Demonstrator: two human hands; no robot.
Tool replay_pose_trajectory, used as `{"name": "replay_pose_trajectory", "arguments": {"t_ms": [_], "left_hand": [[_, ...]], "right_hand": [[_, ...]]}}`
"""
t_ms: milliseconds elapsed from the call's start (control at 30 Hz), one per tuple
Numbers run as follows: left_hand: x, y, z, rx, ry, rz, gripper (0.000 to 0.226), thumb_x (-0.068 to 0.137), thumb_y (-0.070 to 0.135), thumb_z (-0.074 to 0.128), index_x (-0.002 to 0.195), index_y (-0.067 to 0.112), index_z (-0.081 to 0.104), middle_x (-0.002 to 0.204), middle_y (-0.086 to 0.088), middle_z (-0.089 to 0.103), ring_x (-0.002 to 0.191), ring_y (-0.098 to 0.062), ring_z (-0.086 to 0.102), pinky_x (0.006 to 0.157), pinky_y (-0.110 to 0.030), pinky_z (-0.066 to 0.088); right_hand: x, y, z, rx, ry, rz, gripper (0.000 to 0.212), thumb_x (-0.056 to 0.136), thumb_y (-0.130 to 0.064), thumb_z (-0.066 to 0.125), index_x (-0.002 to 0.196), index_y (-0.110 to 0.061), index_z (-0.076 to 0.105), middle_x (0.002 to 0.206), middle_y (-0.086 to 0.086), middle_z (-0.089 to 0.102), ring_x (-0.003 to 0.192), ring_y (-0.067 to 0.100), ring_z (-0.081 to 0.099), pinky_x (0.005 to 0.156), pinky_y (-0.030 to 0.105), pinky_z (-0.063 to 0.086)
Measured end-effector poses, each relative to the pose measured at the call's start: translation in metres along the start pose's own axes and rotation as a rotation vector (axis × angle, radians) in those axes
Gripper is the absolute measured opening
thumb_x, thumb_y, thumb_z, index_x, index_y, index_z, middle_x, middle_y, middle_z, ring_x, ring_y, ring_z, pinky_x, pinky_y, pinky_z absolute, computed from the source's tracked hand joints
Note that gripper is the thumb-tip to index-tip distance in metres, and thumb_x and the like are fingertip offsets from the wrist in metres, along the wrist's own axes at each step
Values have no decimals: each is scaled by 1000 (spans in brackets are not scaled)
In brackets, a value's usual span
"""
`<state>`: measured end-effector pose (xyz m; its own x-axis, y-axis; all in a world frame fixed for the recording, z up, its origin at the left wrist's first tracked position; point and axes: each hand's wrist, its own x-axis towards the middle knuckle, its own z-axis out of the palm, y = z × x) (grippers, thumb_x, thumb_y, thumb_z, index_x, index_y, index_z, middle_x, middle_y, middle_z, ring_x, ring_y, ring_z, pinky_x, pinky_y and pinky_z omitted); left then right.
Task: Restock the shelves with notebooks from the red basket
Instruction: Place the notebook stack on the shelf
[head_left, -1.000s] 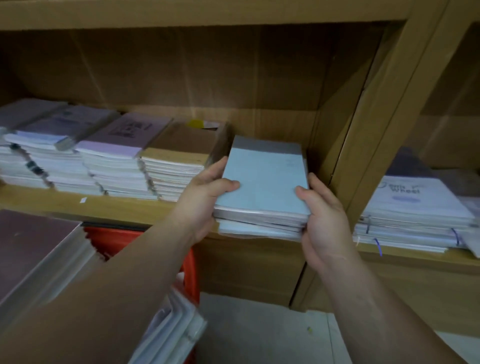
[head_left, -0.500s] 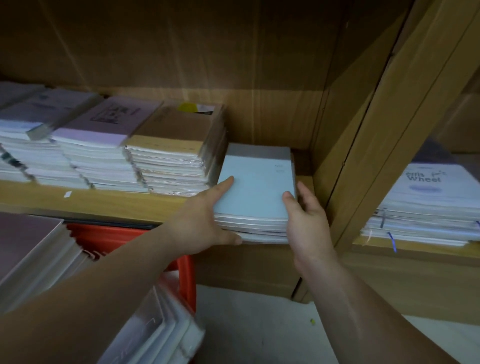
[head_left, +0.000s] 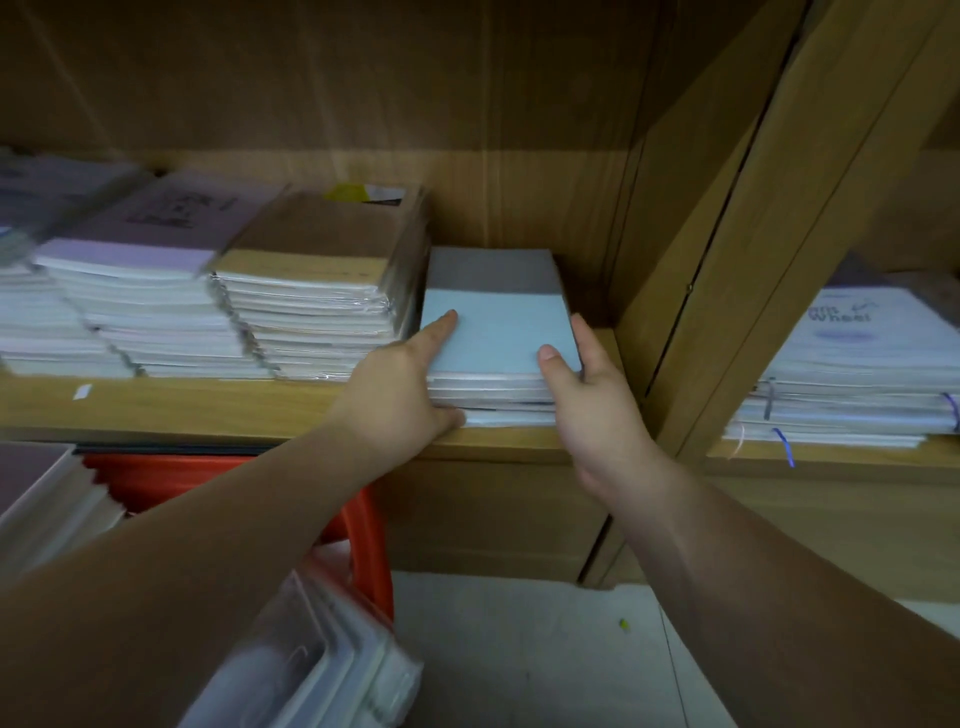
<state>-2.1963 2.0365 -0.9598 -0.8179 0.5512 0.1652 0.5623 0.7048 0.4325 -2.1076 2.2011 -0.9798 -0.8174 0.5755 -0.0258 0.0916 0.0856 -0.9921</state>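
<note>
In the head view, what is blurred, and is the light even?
Head view: the far-left stacks and the wrapped packs at the bottom are smeared; the blue notebook stack is fairly sharp; light is dim, darkest on the back panel.

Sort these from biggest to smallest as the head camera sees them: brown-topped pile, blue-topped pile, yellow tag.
1. brown-topped pile, tallest and widest
2. blue-topped pile, lower and narrower
3. yellow tag, tiny

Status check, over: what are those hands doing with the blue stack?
Hands: left hand and right hand grip blue notebook stack. Stack on shelf, beside brown pile. Nothing blocking.
</note>
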Motion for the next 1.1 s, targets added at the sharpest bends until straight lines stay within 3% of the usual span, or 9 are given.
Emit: {"name": "replay_pose_trajectory", "arguments": {"t_ms": [100,167,233,300,433,533,767,967,1100], "left_hand": [[7,4,1,417,33,1,90,88,52,70,158,32,17,114,-8,69,103,-30,65,84,-38,53],[8,7,-2,640,64,46,85,88,61,64,154,27,23,103,-7,70,95,-30,67,71,-35,51],[5,3,-4,748,149,197,83,80,61,74,145,19,44,94,-9,69,85,-32,67,63,-33,50],[0,-8,-3,825,276,389,82,64,54,88,129,11,64,96,-14,66,86,-37,63,69,-42,51],[6,-21,-3,904,368,480,86,60,59,85,133,17,65,135,-19,54,132,-44,40,106,-63,27],[13,-23,-7,888,348,382,89,57,62,87,134,22,65,148,-20,47,146,-44,24,114,-72,10],[37,-30,-7,780,290,185,89,54,63,88,132,28,65,148,-19,45,136,-52,36,106,-72,28],[37,-46,-8,671,419,306,83,53,64,89,126,31,70,155,-16,39,130,-44,43,104,-60,33],[39,-60,-18,645,466,365,71,59,62,86,123,34,72,154,-20,39,126,-46,42,100,-56,33]], "right_hand": [[10,0,-1,2,-29,-8,59,104,-37,52,157,-42,24,133,-12,50,103,4,56,73,16,49],[7,6,-7,-70,-84,-81,78,98,-33,65,159,-43,16,135,-17,46,109,2,55,84,14,50],[9,15,-13,-199,-166,-148,110,82,-28,84,158,-47,7,148,-15,40,129,6,47,106,26,46],[13,17,-15,-360,-169,-186,125,69,-27,93,158,-48,8,160,-9,28,143,15,35,117,37,38],[19,17,-12,-509,-89,-248,116,67,-22,94,157,-40,23,161,-4,27,143,16,33,113,25,31],[25,17,-7,-566,-63,-301,111,68,-24,93,157,-36,27,155,-4,37,136,16,40,109,25,35],[41,15,11,-523,-9,-297,105,73,-21,91,156,-35,28,152,-1,39,135,19,43,109,31,39],[44,12,8,-520,-85,-292,96,80,-49,80,158,-32,26,168,-6,5,151,17,17,114,23,21],[46,9,9,-451,-132,-280,72,94,-47,65,157,-37,31,169,-9,3,154,15,12,110,20,19]]}}
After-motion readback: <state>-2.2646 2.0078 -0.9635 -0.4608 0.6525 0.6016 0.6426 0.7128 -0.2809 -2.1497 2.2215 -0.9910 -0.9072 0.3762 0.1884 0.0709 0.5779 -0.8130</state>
